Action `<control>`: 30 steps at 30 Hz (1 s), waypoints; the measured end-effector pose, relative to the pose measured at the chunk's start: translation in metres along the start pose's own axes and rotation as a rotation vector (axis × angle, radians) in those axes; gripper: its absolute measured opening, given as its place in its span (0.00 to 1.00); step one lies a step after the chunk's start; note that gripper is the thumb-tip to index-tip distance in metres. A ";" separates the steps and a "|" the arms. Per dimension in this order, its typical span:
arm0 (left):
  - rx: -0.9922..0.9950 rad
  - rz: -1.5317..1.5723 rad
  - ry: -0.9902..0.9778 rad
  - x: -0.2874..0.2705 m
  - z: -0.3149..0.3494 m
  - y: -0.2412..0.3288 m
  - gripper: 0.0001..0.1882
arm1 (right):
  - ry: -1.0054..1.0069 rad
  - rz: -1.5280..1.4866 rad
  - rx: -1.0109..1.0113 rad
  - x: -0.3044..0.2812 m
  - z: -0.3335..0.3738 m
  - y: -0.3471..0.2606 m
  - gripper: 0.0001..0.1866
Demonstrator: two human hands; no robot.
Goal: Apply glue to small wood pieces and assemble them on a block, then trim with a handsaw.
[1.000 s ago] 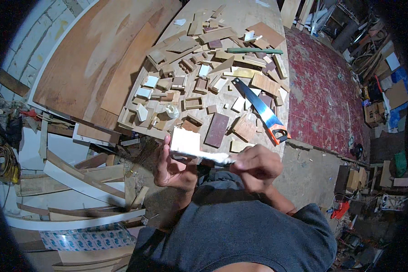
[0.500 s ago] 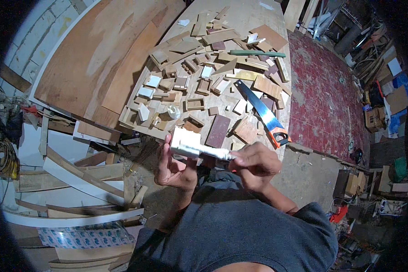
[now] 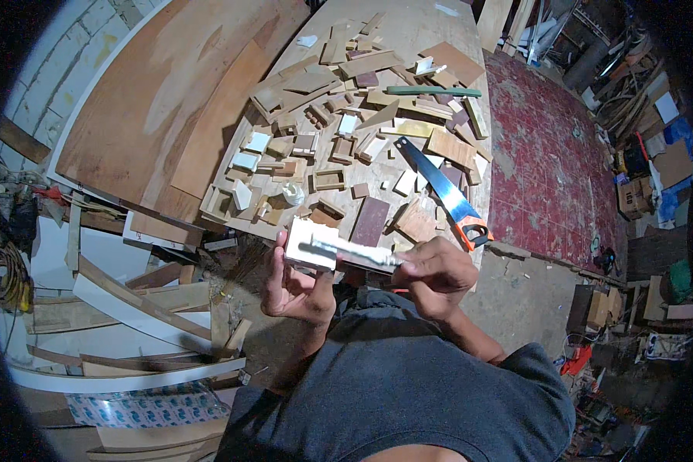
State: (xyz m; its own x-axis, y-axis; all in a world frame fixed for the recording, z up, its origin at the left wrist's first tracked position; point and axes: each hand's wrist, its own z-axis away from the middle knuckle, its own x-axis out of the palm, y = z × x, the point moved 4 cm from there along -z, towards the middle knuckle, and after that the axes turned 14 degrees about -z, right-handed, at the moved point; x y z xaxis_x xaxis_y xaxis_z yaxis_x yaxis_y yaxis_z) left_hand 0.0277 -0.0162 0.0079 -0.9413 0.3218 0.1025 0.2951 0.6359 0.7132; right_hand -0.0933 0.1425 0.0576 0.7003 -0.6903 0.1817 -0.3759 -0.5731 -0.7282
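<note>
My left hand point(image 3: 304, 296) is closed round the lower left side of a small white block point(image 3: 308, 229), held up at the table's near edge. Pinched between the thumb and fingers of my right hand point(image 3: 441, 276) is a slim whitish tool point(image 3: 358, 252), blurred, its kind unclear. It points left, and its far end lies over the block's upper face; whether it touches cannot be made out. Below the tool, a dark edge shows between the hands. A small white pot point(image 3: 292, 194) stands on the table just beyond the block.
Many small wooden offcuts and little box-like pieces cover the plywood table point(image 3: 285, 58). A handsaw point(image 3: 446, 192) with an orange-black handle lies at the right, near a dark red board point(image 3: 371, 221) and a green strip point(image 3: 433, 91). Large wooden panels point(image 3: 131, 115) lean at the left.
The tool's left end has shifted a little over the block, and the block's upper face has tilted more into view. Both hands keep their grip.
</note>
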 end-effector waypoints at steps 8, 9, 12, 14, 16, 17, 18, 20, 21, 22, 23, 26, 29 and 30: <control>-0.001 -0.013 0.022 -0.001 -0.002 -0.003 0.37 | -0.127 0.064 0.036 -0.001 -0.003 -0.002 0.13; -0.001 -0.002 0.011 0.000 -0.003 -0.003 0.38 | -0.106 0.038 0.025 -0.004 -0.003 0.000 0.13; -0.009 -0.010 -0.003 0.003 -0.005 0.001 0.37 | 0.012 -0.016 0.052 -0.011 0.001 0.011 0.12; -0.012 -0.042 -0.004 0.003 -0.006 0.002 0.36 | 0.111 -0.041 0.090 -0.017 0.001 0.014 0.12; -0.012 -0.078 -0.005 0.003 -0.008 0.001 0.36 | -0.042 0.050 0.097 -0.011 -0.005 0.014 0.12; -0.025 -0.054 0.013 0.002 -0.008 -0.002 0.37 | -0.081 0.015 0.074 -0.007 -0.006 0.010 0.11; -0.039 -0.028 0.031 0.003 -0.009 -0.002 0.37 | -0.080 0.015 0.073 -0.007 -0.005 0.009 0.11; -0.108 0.040 0.041 0.004 -0.009 0.002 0.37 | -0.113 -0.033 0.048 -0.005 -0.003 0.007 0.11; -0.178 0.109 0.050 0.005 -0.007 0.000 0.37 | -0.111 -0.037 0.047 -0.007 -0.003 0.008 0.11; -0.179 0.112 0.050 0.007 -0.007 -0.004 0.37 | -0.111 -0.034 0.047 -0.009 -0.001 0.011 0.11; -0.129 0.032 0.064 0.009 -0.006 -0.008 0.37 | -0.030 -0.036 0.071 -0.014 0.002 0.016 0.11; -0.137 -0.080 0.049 0.015 -0.010 0.002 0.36 | 0.086 0.006 0.108 -0.020 -0.001 0.020 0.10; -0.104 -0.058 0.038 0.014 -0.015 0.002 0.36 | -0.031 -0.008 0.079 -0.010 -0.006 0.017 0.10; -0.069 -0.053 0.044 0.012 -0.013 -0.003 0.36 | -0.033 -0.006 0.080 -0.011 -0.005 0.016 0.10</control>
State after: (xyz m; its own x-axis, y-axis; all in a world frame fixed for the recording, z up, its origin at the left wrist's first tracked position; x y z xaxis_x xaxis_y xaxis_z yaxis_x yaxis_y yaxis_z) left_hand 0.0131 -0.0232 0.0165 -0.9619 0.2570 0.0931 0.2344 0.6004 0.7646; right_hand -0.1103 0.1389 0.0471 0.7224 -0.6714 0.1657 -0.3225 -0.5390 -0.7781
